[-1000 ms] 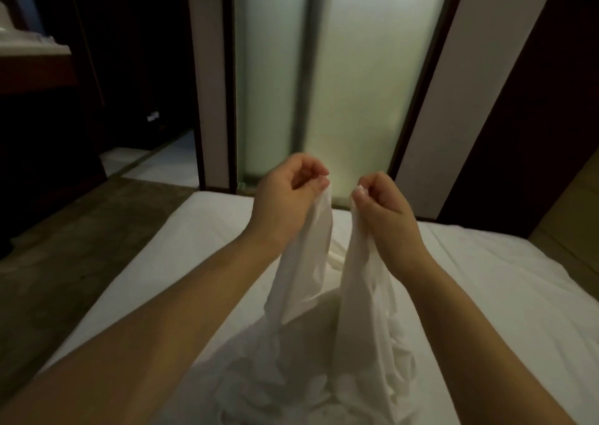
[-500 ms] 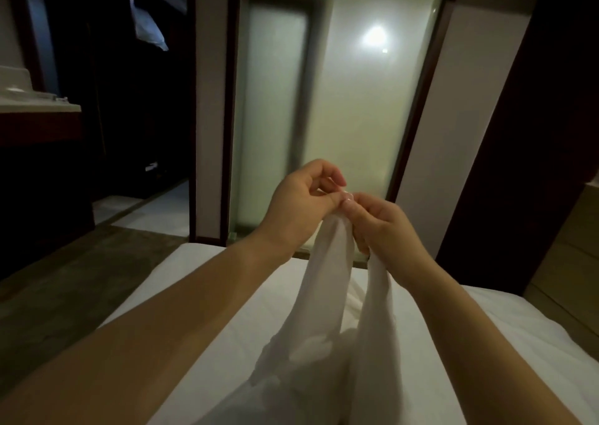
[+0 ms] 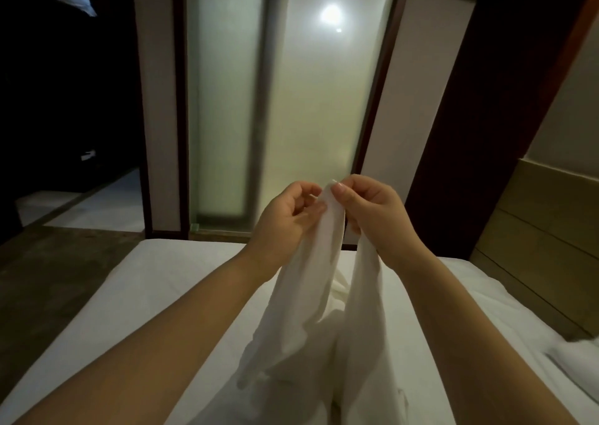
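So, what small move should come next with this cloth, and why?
Probably slide the left hand down the white cloth to spread it: it and the right hand pinch the top together, and the rest hangs bunched onto the bed.

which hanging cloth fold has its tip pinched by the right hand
The left fold, beside the left hand: the thumb of the right hand pinches its tip. The right fold hangs from lower in that hand.

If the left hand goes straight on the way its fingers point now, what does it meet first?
The left hand would meet the cloth first, which it seems to touch; just behind is the right hand, pinching the cloth's top.
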The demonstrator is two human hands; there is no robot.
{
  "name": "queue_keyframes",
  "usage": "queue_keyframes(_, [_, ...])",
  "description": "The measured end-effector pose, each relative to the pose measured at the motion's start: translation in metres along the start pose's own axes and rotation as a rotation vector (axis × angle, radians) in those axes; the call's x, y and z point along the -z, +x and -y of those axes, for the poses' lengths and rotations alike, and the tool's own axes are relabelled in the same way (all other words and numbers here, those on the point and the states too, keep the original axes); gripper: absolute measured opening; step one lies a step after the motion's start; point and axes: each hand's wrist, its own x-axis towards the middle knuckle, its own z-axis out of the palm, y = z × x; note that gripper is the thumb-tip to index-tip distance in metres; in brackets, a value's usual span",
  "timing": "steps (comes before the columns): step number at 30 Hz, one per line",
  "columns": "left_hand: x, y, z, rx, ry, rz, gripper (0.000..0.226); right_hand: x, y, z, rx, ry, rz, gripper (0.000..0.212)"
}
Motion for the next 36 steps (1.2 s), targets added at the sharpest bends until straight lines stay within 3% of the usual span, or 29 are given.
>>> queue_keyframes(3, [-0.003,0.002,0.003,-0.089,0.117,-0.044,0.007,0.002,-0.005,0.003,-0.007,-0.035,-0.027,0.016])
queue_keyframes(5, [-0.009,0.000,0.002,-0.187,0.176,-0.044,0.012,-0.001,-0.009,0.005,-0.009,-0.064,-0.012,0.021])
queue_keyframes(9, [-0.016,0.000,0.000,-0.210,0.159,-0.092,0.009,-0.007,-0.013,0.003,0.025,-0.106,-0.163,0.009])
queue_keyframes(11, [-0.017,0.000,0.004,-0.160,0.131,-0.094,0.004,-0.010,-0.018,0.000,0.030,-0.035,-0.217,0.011])
queue_keyframes(14, [-0.023,-0.010,0.010,-0.120,0.098,-0.124,0.017,-0.016,-0.028,-0.003,-0.071,0.207,-0.160,0.009])
queue_keyframes(17, [-0.026,-0.023,0.019,-0.081,0.069,-0.172,0.012,-0.018,-0.037,-0.013,-0.171,0.498,-0.033,0.033])
queue_keyframes(23, [-0.027,-0.051,0.034,-0.043,0.088,-0.174,0.005,-0.024,-0.058,-0.035,-0.116,0.256,-0.112,0.026])
queue_keyframes(25, [-0.027,-0.059,0.039,-0.006,0.059,-0.184,0.015,-0.029,-0.063,-0.037,-0.060,0.187,-0.158,0.022])
queue_keyframes(32, [-0.031,-0.077,0.054,0.083,0.070,-0.253,0.017,-0.042,-0.075,-0.056,-0.011,0.061,-0.330,0.019])
queue_keyframes(36, [-0.034,-0.082,0.054,0.112,0.039,-0.263,0.024,-0.045,-0.076,-0.064,0.003,-0.014,-0.319,0.017])
